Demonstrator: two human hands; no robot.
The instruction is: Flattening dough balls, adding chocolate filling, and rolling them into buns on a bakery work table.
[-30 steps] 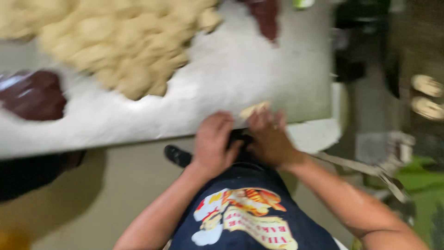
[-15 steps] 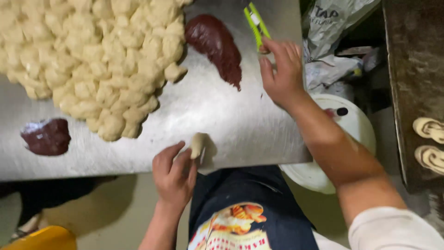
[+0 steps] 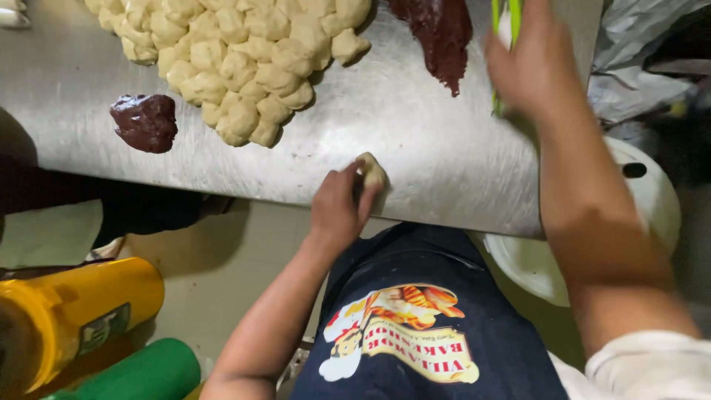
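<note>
green tool (image 3: 506, 22): top cut off | right hand (image 3: 535, 67): blurred

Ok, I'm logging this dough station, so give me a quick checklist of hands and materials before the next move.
1. Left hand on the small dough piece at the table's near edge: ok.
2. Right hand at the green tool: ok, though blurred; firm grip: cannot tell.
3. Pile of dough pieces within reach on the steel table: ok.
4. Dark filling lump left of the pile, a second dark mass on the right: ok.
5. Small piece fully on the table: cannot tell.
</note>
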